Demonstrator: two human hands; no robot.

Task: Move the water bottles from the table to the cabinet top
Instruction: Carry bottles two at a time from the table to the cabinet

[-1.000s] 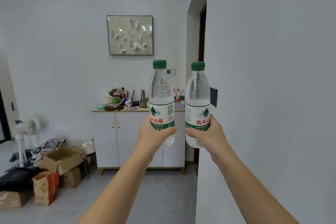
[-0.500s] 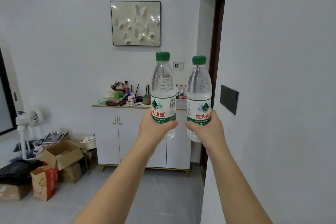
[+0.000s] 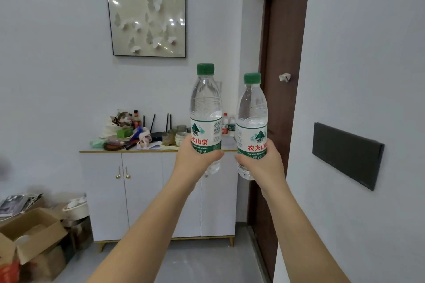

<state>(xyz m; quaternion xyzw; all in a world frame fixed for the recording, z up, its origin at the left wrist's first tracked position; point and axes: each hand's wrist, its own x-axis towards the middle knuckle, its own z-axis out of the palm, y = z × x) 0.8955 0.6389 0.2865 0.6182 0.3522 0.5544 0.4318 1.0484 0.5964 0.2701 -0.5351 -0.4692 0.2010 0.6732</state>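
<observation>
I hold two clear water bottles with green caps upright in front of me. My left hand (image 3: pixel 195 158) grips the lower half of the left bottle (image 3: pixel 205 108). My right hand (image 3: pixel 261 163) grips the right bottle (image 3: pixel 252 112), which sits slightly lower. Ahead stands a white cabinet (image 3: pixel 142 193) with a tan top edge (image 3: pixel 101 151). Two small bottles (image 3: pixel 227 125) stand on its right end, seen between the held bottles.
The cabinet top's left and middle hold a pile of clutter (image 3: pixel 124 132), a black router (image 3: pixel 157 134) and cups. A grey wall with a black panel (image 3: pixel 345 154) is close on my right, beside a brown door (image 3: pixel 282 108). Open cardboard boxes (image 3: pixel 30 236) lie on the floor at left.
The cabinet and picture have grown larger and nearer as I move forward. The brown door has come into view. Both bottles stay gripped and upright.
</observation>
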